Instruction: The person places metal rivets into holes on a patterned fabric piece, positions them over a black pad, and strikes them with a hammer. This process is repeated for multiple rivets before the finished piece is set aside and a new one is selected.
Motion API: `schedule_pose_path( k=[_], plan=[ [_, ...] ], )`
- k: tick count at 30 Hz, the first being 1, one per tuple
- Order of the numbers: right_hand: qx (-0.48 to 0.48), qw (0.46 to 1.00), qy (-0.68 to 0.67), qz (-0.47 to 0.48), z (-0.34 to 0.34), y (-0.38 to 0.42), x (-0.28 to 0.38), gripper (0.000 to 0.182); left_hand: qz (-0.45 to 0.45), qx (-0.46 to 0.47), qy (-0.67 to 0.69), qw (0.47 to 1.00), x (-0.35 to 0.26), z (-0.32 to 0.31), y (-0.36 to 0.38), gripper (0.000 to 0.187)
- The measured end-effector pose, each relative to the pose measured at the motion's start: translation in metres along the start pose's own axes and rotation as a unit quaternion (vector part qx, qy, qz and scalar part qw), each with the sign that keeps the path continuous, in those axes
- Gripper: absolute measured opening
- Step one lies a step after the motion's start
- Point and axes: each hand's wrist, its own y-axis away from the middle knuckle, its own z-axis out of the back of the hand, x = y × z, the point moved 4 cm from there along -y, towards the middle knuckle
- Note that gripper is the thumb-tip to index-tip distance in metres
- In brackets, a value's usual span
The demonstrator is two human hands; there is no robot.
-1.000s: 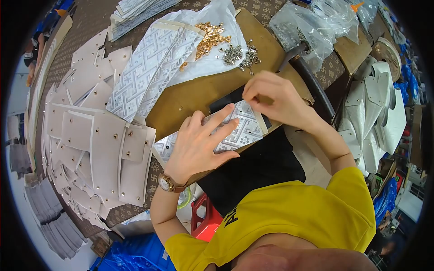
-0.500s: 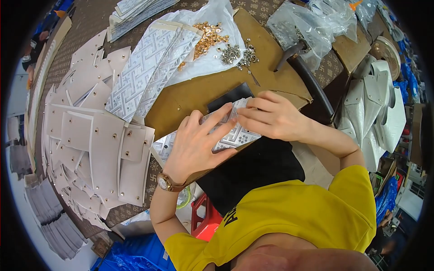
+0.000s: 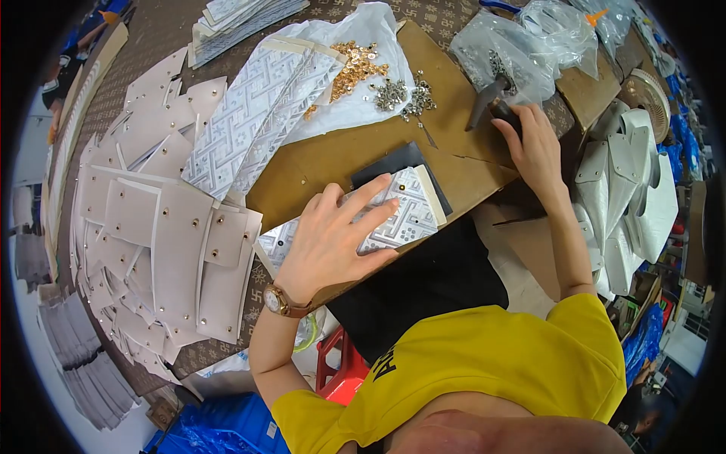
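Observation:
My left hand lies with fingers spread on a grey-and-white patterned panel, pressing it against the brown board. A small gold snap cap sits on the panel near its right end, just beyond my fingertips. Under the panel's far edge is a black pad. My right hand is wrapped round the dark handle of a hammer, whose head points away to the left. Most of the handle is hidden by my fingers.
Gold snap caps and silver snap parts lie in heaps on white plastic. Patterned panels and pale studded panels are piled left. A clear bag lies beyond the hammer; white pieces stand at right.
My right hand has left the panel, moved right and away, and taken hold of the hammer handle. The gold snap cap now shows on the panel. My left hand has stayed in place.

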Motion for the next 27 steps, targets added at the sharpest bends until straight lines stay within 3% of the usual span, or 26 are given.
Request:
schedule_pose_path(
  k=[2,4,5,10,11,13,14,16,18,19,21,22,25,27],
  plan=[
    [0.035,0.999,-0.04,-0.001,0.029,0.0,0.014,0.032,0.0,-0.001,0.006,1.0,-0.001,-0.002,0.001,0.062],
    [0.093,0.935,-0.319,-0.124,0.061,0.007,0.038,0.03,0.005,0.0,0.01,1.0,-0.001,0.001,0.0,0.062],
    [0.094,0.934,-0.318,-0.131,0.058,0.015,0.043,0.03,0.006,-0.001,0.01,1.0,-0.001,0.001,-0.002,0.062],
    [0.35,0.912,-0.212,0.006,0.002,0.057,0.079,0.051,0.002,0.002,-0.011,1.0,-0.001,0.002,-0.002,0.062],
    [0.349,0.913,-0.213,0.009,0.003,0.047,0.083,0.051,0.005,0.001,-0.003,1.0,0.0,0.001,-0.002,0.062],
    [0.297,0.897,-0.298,0.131,0.017,0.022,0.099,0.053,0.005,0.001,0.011,1.0,0.0,0.003,-0.003,0.061],
    [0.293,0.899,-0.295,0.137,0.018,0.016,0.097,0.053,0.003,-0.006,0.006,1.0,0.002,0.004,-0.005,0.061],
    [0.171,0.939,-0.292,0.065,0.026,0.006,0.084,0.054,0.018,0.003,0.015,1.0,-0.001,0.004,-0.002,0.059],
    [0.125,0.949,-0.286,-0.037,0.027,-0.003,0.067,0.056,0.024,0.001,0.016,1.0,0.0,0.004,-0.001,0.057],
    [0.121,0.95,-0.285,-0.032,0.025,-0.005,0.058,0.056,0.013,-0.006,0.02,1.0,0.0,0.004,-0.001,0.058],
    [0.09,0.988,-0.107,-0.066,0.016,-0.008,0.028,0.048,-0.007,-0.02,0.027,0.999,0.002,0.003,-0.001,0.059],
    [0.085,0.989,-0.107,-0.06,0.01,-0.012,0.022,0.048,-0.006,-0.027,0.022,0.999,0.004,0.003,-0.001,0.059],
    [-0.081,0.995,-0.026,0.051,0.009,-0.018,0.017,0.034,-0.022,-0.065,0.049,0.996,0.005,0.004,-0.001,0.054],
    [-0.078,0.992,-0.07,0.073,0.008,-0.032,0.043,0.027,-0.013,-0.106,0.078,0.991,0.013,0.014,0.0,0.053]
  ],
)
